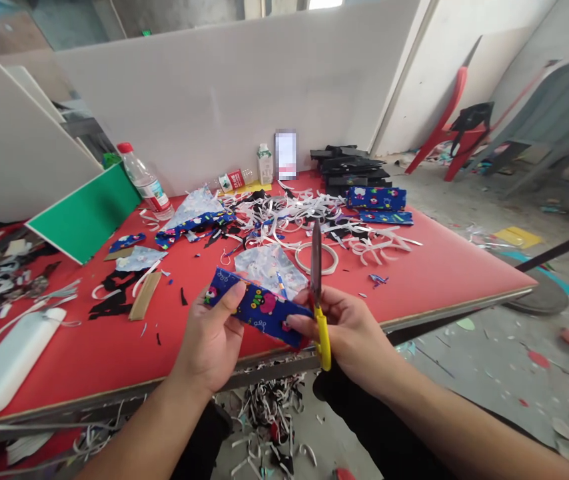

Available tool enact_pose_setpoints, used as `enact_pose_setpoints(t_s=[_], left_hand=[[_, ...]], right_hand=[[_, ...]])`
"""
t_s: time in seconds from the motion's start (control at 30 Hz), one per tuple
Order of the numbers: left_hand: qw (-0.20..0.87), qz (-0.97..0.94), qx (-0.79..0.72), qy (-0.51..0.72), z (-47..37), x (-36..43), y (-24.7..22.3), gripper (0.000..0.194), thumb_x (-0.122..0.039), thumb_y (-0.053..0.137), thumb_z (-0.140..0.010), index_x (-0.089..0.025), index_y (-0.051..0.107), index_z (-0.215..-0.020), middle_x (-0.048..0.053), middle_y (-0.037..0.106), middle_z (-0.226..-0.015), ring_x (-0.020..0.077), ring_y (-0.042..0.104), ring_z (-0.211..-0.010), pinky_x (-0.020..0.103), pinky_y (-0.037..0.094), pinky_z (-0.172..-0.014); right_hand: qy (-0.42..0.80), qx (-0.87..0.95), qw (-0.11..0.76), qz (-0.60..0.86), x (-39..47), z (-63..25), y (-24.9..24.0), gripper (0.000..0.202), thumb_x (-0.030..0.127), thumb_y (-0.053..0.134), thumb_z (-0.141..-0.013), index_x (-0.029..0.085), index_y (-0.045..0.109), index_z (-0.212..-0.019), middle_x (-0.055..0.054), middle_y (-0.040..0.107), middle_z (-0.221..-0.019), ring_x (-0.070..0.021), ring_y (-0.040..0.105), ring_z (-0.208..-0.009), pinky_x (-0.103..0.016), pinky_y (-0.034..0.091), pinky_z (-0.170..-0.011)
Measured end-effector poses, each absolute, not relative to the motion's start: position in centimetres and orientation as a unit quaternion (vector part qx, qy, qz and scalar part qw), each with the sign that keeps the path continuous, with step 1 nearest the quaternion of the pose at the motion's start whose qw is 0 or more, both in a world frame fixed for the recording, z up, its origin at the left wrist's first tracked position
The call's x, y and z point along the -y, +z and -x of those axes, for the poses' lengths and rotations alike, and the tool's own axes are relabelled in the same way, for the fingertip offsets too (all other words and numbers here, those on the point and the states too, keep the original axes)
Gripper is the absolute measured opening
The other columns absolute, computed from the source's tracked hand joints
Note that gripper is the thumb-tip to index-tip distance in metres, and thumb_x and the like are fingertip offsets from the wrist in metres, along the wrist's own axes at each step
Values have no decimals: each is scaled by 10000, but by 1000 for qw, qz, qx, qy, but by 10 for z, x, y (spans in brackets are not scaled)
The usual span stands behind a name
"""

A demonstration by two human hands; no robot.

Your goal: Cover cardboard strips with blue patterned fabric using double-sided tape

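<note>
A folded strip of blue patterned fabric (262,307) is stretched between my two hands above the table's front edge. My left hand (217,330) pinches its left end, thumb on top. At the other end, the thumb and fingers of my right hand (347,327) grip the fabric. The same hand also carries yellow-handled scissors (317,267), their blades pointing up and away and looking closed. Just beyond the strip lies a pale blue printed fabric piece (269,267), with a white ring of tape or banding (322,259) beside it.
White and black scraps (289,210) cover the red table (439,267). Black folded pieces (349,167) are stacked behind blue fabric pieces (377,198). A water bottle (147,183), carton (264,165), phone (285,153) and green board (87,213) stand at the back. A white device (14,363) lies left.
</note>
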State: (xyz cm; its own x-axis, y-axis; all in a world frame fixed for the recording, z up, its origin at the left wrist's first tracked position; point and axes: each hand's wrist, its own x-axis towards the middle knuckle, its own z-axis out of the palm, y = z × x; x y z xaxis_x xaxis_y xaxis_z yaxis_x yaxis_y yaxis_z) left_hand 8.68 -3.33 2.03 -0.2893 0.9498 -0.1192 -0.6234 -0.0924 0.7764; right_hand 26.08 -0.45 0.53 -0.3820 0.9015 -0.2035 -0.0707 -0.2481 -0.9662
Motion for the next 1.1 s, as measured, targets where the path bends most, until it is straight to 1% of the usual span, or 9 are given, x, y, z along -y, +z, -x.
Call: enact_pose_setpoints(t_s=[0.17, 0.3, 0.43, 0.53, 0.7, 0.8, 0.93, 1.0, 1.1], left_hand=[[589, -275, -414, 638, -100, 39, 16, 219, -247, 907, -794, -181, 825, -986, 67, 842, -1034, 207, 797, -934, 306, 654, -867], [553, -279, -399, 676, -99, 37, 19, 128, -252, 868, -824, -201, 833, -936, 51, 844, -953, 223, 801, -880, 324, 668, -792], [544, -317, -390, 672, -87, 35, 22, 57, -224, 819, -872, -218, 842, -924, 36, 843, -942, 198, 798, -854, 285, 662, -762], [533, -346, -387, 668, -81, 36, 21, 100, -230, 818, -884, -236, 846, -979, 31, 843, -978, 189, 795, -878, 272, 657, -775], [526, -338, -392, 675, -81, 37, 20, 83, -267, 822, -891, -221, 842, -957, 39, 839, -946, 187, 792, -841, 267, 654, -746], [528, -330, -399, 673, -82, 37, 19, 137, -271, 826, -886, -208, 828, -1007, 51, 834, -1000, 190, 783, -821, 272, 649, -696], [516, -343, -409, 670, -82, 38, 16, 149, -275, 813, -903, -212, 820, -1038, 52, 824, -1056, 179, 765, -824, 280, 646, -711], [511, -342, -412, 673, -81, 39, 15, 121, -271, 809, -905, -213, 824, -1010, 48, 823, -1040, 174, 759, -831, 283, 645, -740], [516, -327, -415, 674, -81, 39, 16, 101, -269, 819, -887, -206, 826, -967, 47, 823, -999, 169, 749, -789, 275, 640, -699]], right_hand=[[665, 493, 368, 424, 2, -269, 10, 528, 601, 878, -686, 226, 603, -936, 47, 600, -703, -123, 556, -588, -265, 451, -531], [650, 577, 260, 421, 4, -281, 13, 525, 688, 786, -774, 220, 571, -874, 34, 581, -703, -116, 487, -577, -267, 396, -528], [480, 719, 133, 485, 7, -290, 20, 490, 661, 766, -800, 242, 514, -825, 31, 585, -712, -136, 443, -607, -271, 348, -536], [389, 764, 91, 506, 10, -290, 24, 485, 641, 745, -808, 259, 447, -792, 49, 555, -667, -140, 413, -587, -268, 321, -525], [322, 794, 96, 507, 12, -286, 24, 485, 640, 685, -842, 272, 384, -749, 67, 503, -589, -136, 374, -532, -264, 288, -498], [287, 807, 98, 506, 11, -288, 21, 469, 662, 601, -896, 274, 397, -728, 62, 483, -544, -141, 365, -510, -266, 269, -487], [249, 816, 103, 512, 11, -289, 19, 443, 656, 573, -908, 275, 427, -737, 47, 521, -536, -147, 384, -484, -271, 270, -486], [241, 817, 98, 514, 13, -288, 20, 425, 640, 586, -905, 275, 434, -752, 43, 547, -550, -149, 406, -476, -272, 270, -489], [235, 821, 97, 512, 14, -288, 18, 412, 618, 603, -906, 275, 432, -755, 46, 549, -554, -147, 408, -469, -270, 261, -488]])
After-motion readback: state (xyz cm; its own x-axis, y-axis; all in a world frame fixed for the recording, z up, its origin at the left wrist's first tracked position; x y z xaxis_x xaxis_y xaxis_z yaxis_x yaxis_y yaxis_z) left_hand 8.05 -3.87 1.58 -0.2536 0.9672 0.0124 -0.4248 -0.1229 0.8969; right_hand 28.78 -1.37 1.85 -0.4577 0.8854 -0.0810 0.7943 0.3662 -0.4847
